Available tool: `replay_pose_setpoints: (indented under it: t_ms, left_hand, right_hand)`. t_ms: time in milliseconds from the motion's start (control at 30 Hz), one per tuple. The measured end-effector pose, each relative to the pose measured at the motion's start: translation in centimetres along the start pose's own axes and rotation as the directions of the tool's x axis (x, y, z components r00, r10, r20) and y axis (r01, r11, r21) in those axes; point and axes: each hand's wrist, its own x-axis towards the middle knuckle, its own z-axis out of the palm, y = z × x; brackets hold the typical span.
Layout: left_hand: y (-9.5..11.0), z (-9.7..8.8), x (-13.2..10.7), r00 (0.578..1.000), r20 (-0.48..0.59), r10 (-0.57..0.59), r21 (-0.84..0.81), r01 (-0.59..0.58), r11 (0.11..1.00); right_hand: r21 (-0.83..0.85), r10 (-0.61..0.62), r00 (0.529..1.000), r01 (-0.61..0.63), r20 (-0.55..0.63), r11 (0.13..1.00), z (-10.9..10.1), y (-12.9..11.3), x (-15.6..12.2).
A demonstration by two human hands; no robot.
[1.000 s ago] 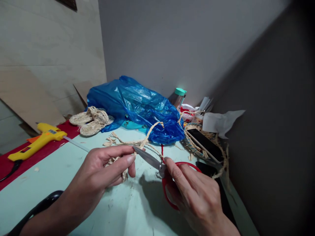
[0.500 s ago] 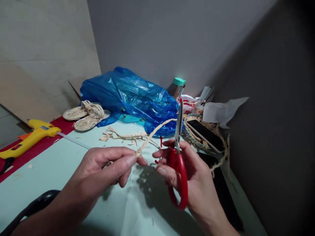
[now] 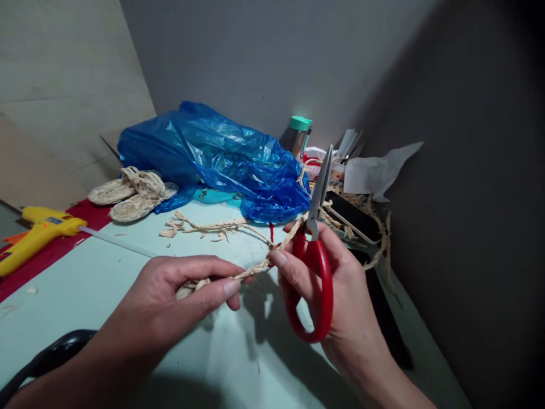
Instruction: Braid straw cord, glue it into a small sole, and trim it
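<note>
My left hand (image 3: pixel 187 301) is closed, pinching a pale braided straw cord (image 3: pixel 254 271) between thumb and fingers. Part of the braid is bunched inside that hand. My right hand (image 3: pixel 327 278) is closed too; its thumb and fingertips grip the same cord a short way to the right. Red-handled scissors (image 3: pixel 324 267) rest in the right hand, blades together and pointing up. From the right fingers the cord runs on behind the scissors toward the back.
A yellow glue gun (image 3: pixel 42 233) lies on red material at left, near woven straw slippers (image 3: pixel 138 196). Behind are a blue plastic bag (image 3: pixel 204 153) and a bottle (image 3: pixel 297 136). A phone (image 3: pixel 353 216) lies at right. Loose straw strands (image 3: pixel 213 226) lie on the table (image 3: pixel 140 289).
My right thumb and fingers have closed on the cord, which was held by the left hand alone. The scissors have tilted slightly to the right, and the whole view has shifted a little.
</note>
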Motion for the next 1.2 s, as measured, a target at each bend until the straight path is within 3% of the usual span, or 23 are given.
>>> replay_pose_setpoints:
  t_ms: [100,167,233,333,433,600,800,1000,1133,1200]
  left_hand:
    - [-0.5,-0.6,0.1,0.998,0.001,-0.067,-0.139,0.067,0.988]
    - [-0.6,-0.9,0.1,0.991,-0.006,-0.136,-0.253,0.13,0.959]
    - [-0.6,-1.2,0.1,0.984,-0.03,-0.176,-0.33,0.156,0.931]
    - [-0.6,-1.4,-0.1,0.982,-0.073,-0.172,-0.369,0.134,0.92]
    - [-0.4,-1.4,-0.4,0.982,-0.124,-0.143,-0.306,0.099,0.947]
    - [0.2,-1.1,-0.5,0.968,-0.239,-0.082,-0.195,0.035,0.98]
    - [0.4,-1.2,-0.4,0.966,-0.252,-0.052,-0.192,0.002,0.981]
    - [0.0,-1.4,-0.3,0.964,-0.264,-0.013,-0.116,-0.018,0.993]
    - [-1.0,-1.7,-0.1,0.965,-0.258,-0.04,-0.14,0.004,0.99]
    - [-1.2,-1.9,0.0,0.971,-0.23,-0.065,-0.193,0.02,0.981]
  right_hand:
    - [-0.29,-0.189,0.982,0.184,0.009,0.939,-0.6,0.3,0.0]
    - [-0.501,-0.362,0.926,0.366,0.11,0.785,-0.9,0.4,0.0]
    - [-0.625,-0.483,0.84,0.519,0.247,0.583,-1.2,0.6,0.0]
    - [-0.698,-0.547,0.736,0.631,0.399,0.34,-1.5,0.7,-0.1]
    - [-0.725,-0.533,0.69,0.662,0.49,0.19,-1.8,1.0,0.0]
    - [-0.699,-0.537,0.63,0.708,0.56,0.101,-2.4,1.3,0.3]
    - [-0.695,-0.592,0.518,0.712,0.617,-0.101,-2.6,1.5,0.4]
    - [-0.704,-0.587,0.506,0.692,0.632,-0.16,-2.6,0.8,0.2]
    - [-0.699,-0.617,0.435,0.659,0.656,-0.278,-2.6,0.5,0.1]
    - [-0.686,-0.621,0.425,0.678,0.658,-0.264,-2.5,0.7,0.1]
